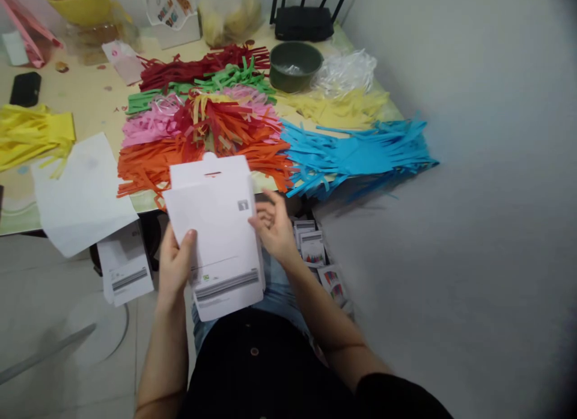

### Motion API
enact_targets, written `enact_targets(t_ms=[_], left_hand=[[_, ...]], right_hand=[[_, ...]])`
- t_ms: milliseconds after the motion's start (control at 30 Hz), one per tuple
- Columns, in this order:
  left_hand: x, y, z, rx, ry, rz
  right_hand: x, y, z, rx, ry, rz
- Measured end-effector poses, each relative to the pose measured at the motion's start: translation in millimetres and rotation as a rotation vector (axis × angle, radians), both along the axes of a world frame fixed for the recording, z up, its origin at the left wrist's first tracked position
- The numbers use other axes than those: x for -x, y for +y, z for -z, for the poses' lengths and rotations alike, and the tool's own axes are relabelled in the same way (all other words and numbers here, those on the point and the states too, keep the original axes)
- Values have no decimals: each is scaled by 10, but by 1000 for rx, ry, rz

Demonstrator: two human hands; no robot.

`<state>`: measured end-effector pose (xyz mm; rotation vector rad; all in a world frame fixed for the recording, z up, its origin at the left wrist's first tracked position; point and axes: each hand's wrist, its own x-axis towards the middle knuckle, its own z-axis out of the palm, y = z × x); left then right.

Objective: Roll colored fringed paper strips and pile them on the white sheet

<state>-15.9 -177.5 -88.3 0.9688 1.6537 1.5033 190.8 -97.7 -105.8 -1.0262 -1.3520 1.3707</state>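
Note:
White flattened cardboard boxes [216, 232] are held upright over my lap, apparently several in a stack. They have a hang tab at the top, a small grey square print and a dark striped band near the bottom. My left hand [177, 256] grips their left edge, thumb on the front and fingers behind. On the other side, my right hand [274, 226] has its fingers loosely curled and apart, with the thumb at the boxes' right edge. Just beyond the boxes, orange fringed paper tassels [148, 163] lie on the table [90, 100].
Blue tassels [360, 151] overhang the table's right corner beside the wall [473, 196]. A dark green bowl [295, 67], clear plastic strands [347, 70] and a black router [304, 23] stand farther back. Printed boxes [312, 247] sit low at right; white boxes [128, 269] are below the table at left.

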Motion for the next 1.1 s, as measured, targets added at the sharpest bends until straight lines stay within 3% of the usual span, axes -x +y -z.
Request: enact_targets(t_ms=[100,200,300,800,967,1100], left_hand=[[-155,34,-63,-32,90,17],[-220,111,-160,-205,126,-151],[-227,168,-249,-329,36,-270],[-231,204,-248,-246,-92,-462],[-190,220,-264,-242,-322,-392],[-149,212,-280,-191,-397,-369]], right_hand=[[137,88,-172,-69,102,198],[237,46,-269,-113,134,228],[259,-17,-286,-132,150,237],[249,18,-354,-118,169,402],[223,24,-294,-53,288,387],[194,6,-272,20,327,355]])
